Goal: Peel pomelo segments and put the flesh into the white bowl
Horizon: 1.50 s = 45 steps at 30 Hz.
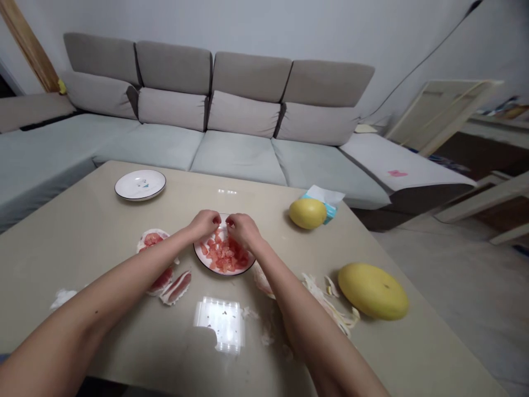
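Observation:
A white plate (199, 259) with a dark rim holds a heap of red pomelo pieces (225, 255). Over its far side, my left hand (204, 225) pinches a small piece of red pomelo flesh (216, 220) between closed fingertips. Facing it a short gap away, my right hand (244, 229) is also closed on a bit of red flesh (230, 221). Left of the plate lie pomelo segments (154, 239) with pale membrane, and a separate wedge (177, 288) close by. A pale peeled pomelo portion (262, 280) is partly hidden behind my right forearm.
On the right of the table (165, 342) are a large yellow pomelo (373, 291), peel strips (330, 309), and a smaller yellow pomelo (307, 213) against a tissue pack (329, 202). A second white plate (140, 184) sits far left. A grey sofa (239, 157) stands behind.

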Each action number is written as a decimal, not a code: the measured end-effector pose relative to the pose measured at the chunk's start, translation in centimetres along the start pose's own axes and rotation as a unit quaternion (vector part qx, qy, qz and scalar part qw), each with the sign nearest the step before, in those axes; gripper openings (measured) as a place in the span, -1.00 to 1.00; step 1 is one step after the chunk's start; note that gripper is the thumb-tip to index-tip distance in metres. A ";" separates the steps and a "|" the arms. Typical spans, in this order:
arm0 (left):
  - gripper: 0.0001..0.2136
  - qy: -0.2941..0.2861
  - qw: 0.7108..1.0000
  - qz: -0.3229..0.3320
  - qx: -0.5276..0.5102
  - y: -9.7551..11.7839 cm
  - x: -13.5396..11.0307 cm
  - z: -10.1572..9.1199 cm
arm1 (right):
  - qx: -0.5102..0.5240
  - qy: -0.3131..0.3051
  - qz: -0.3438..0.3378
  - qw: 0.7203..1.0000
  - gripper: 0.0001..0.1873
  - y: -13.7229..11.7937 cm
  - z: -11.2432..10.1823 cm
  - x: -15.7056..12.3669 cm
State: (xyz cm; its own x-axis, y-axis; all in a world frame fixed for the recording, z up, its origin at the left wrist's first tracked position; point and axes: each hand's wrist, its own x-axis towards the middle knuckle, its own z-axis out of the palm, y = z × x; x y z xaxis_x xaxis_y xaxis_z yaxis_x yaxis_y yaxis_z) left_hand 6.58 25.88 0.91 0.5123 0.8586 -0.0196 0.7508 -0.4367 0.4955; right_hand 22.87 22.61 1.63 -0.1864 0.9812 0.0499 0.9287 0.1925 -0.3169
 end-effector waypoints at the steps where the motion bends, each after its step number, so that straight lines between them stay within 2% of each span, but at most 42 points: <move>1: -0.71 -0.003 1.000 -0.001 0.002 -0.1 0.3 0.0 | 0.000 -0.008 0.002 1.000 -0.71 0.0 0.1 0.4; 6: -0.71 -0.012 1.000 -0.010 0.000 0.0 1.4 0.0 | 0.023 -0.030 0.015 0.999 -0.71 0.6 0.0 1.3; 8: -0.71 -0.004 1.000 -0.010 -0.006 0.1 1.3 -0.4 | 0.039 -0.016 0.018 0.999 -0.70 1.2 -0.5 1.1; 11: -0.74 0.012 1.000 -0.006 -0.016 0.3 0.3 -1.7 | 0.068 0.024 0.020 0.997 -0.82 2.0 -1.7 0.1; 13: -0.79 0.019 1.000 -0.004 -0.020 0.5 -1.1 -2.9 | 0.091 0.058 0.020 0.994 -0.73 2.2 -2.7 -1.3; 16: -0.76 0.020 1.000 0.009 -0.020 0.5 -4.4 -4.8 | 0.125 0.113 0.018 0.985 -0.61 1.6 -4.6 -4.7; 19: -0.73 0.015 1.000 0.023 -0.015 0.1 -8.5 -5.9 | 0.158 0.150 0.006 0.976 -0.64 0.3 -6.1 -9.5; 22: -0.73 0.019 1.000 0.012 -0.005 -0.6 -12.7 -5.8 | 0.216 0.151 -0.017 0.965 -0.71 -1.0 -6.6 -14.6; 25: -0.76 0.010 1.000 0.011 -0.001 -0.9 -16.2 -4.5 | 0.265 0.100 -0.016 0.959 -0.78 -2.0 -5.8 -18.9; 28: -0.77 0.005 1.000 0.005 0.010 -0.6 -18.7 -2.7 | 0.305 0.063 -0.007 0.950 -0.79 -3.0 -4.1 -21.5; 32: -0.72 0.050 0.998 0.006 0.023 -0.5 -21.5 -0.9 | 0.354 0.047 0.014 0.934 -0.76 -4.4 -1.5 -22.9; 36: -0.64 0.100 0.995 -0.022 -0.001 -2.0 -23.7 -0.7 | 0.378 0.008 0.023 0.925 -0.73 -5.3 0.6 -23.4; 40: -0.68 0.108 0.991 -0.073 0.012 -3.1 -24.7 -0.5 | 0.387 -0.012 0.028 0.921 -0.75 -5.3 1.9 -23.4; 43: -0.63 0.102 0.992 -0.063 0.026 -2.8 -24.3 0.6 | 0.390 -0.032 0.031 0.920 -0.74 -5.5 2.5 -23.3; 45: -0.58 0.120 0.989 -0.064 0.050 -2.2 -23.8 1.5 | 0.390 -0.046 0.033 0.919 -0.74 -5.8 2.9 -23.1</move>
State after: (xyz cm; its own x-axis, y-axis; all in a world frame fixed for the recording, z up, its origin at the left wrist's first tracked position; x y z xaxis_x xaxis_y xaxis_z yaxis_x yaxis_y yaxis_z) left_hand -6.63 6.00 -1.02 0.3058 0.9423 0.1362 0.8464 -0.3346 0.4144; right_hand 20.88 -1.25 -0.48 -0.1977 0.9782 -0.0627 0.4326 0.0297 -0.9011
